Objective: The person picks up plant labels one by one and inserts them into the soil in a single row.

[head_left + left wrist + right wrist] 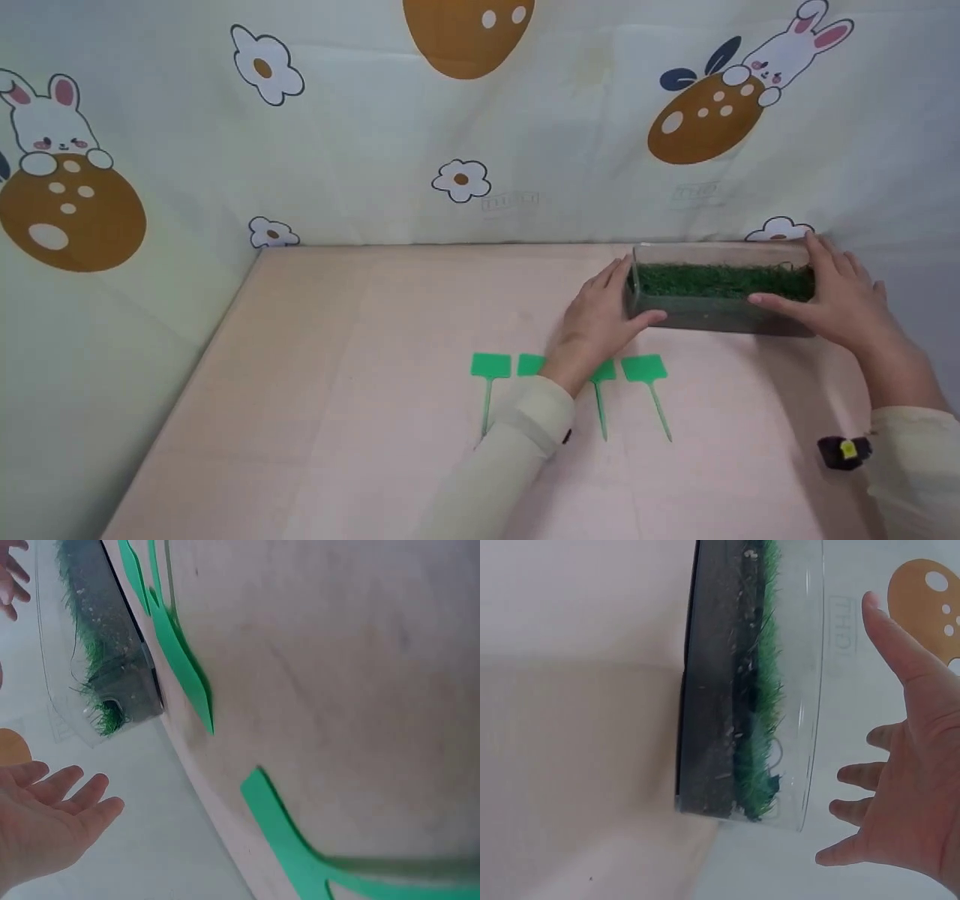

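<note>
A clear rectangular planter box (720, 315) holds green grass (720, 280) over a dark lower part, at the back right of the table. My left hand (604, 311) is at its left end, thumb pointing along the front. At the other end is my right hand (847, 300), thumb extended toward the front wall. In the wrist views, the left hand (56, 817) and right hand (915, 772) have spread fingers and show a gap from the box. Several green T-shaped plant labels (645, 367) lie in a row nearer me, partly hidden by my left forearm.
The pink tabletop (337, 390) extends to the left and front. A pale curtain (360, 135) printed with rabbits and flowers stands right behind the box. A small black device (844, 453) with a yellow mark sits by the right sleeve (911, 465).
</note>
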Available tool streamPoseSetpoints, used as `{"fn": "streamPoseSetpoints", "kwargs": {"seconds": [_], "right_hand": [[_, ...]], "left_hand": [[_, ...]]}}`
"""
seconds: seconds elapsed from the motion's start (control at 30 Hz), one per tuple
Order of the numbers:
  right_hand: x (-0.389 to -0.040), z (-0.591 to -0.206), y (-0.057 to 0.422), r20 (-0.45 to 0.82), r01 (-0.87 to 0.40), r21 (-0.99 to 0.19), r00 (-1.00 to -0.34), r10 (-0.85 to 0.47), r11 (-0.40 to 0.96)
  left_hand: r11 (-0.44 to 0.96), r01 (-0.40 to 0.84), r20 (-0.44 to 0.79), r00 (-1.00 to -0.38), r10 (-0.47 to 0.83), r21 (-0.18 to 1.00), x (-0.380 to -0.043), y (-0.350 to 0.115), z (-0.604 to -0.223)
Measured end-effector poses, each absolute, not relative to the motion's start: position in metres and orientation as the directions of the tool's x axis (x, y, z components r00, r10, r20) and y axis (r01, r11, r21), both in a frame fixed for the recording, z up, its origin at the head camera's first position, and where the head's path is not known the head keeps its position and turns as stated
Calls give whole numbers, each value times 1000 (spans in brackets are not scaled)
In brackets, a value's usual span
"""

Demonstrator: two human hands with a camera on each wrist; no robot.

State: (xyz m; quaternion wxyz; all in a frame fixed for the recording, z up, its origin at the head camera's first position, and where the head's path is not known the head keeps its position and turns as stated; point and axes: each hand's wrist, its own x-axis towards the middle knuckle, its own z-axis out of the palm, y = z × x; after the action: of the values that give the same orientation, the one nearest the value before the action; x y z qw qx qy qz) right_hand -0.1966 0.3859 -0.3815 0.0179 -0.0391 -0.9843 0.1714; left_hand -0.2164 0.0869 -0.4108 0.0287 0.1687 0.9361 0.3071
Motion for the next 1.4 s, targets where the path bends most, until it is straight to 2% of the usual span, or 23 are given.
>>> {"fn": "streamPoseSetpoints", "kwargs": {"seconds": [0.27, 0.57, 0.87, 1.2, 1.4], "right_hand": [[-194, -389, 395, -6, 105, -347, -994, 110, 932], [-191, -394, 406, -129, 199, -379, -978, 162, 904], [-190, -392, 410, -186, 271, -378, -959, 214, 885], [-184, -391, 411, -156, 270, -405, -962, 225, 874], [-182, -388, 407, -162, 270, -442, -962, 220, 855]], "left_hand": [[701, 243, 1, -945, 327, 671, -215, 95, -416], [654, 191, -64, -936, 345, 732, -213, 99, -421], [578, 128, -98, -934, 343, 806, -212, 100, -415], [565, 97, -114, -938, 327, 819, -210, 99, -411], [557, 58, -113, -957, 267, 829, -214, 92, -409]]}}
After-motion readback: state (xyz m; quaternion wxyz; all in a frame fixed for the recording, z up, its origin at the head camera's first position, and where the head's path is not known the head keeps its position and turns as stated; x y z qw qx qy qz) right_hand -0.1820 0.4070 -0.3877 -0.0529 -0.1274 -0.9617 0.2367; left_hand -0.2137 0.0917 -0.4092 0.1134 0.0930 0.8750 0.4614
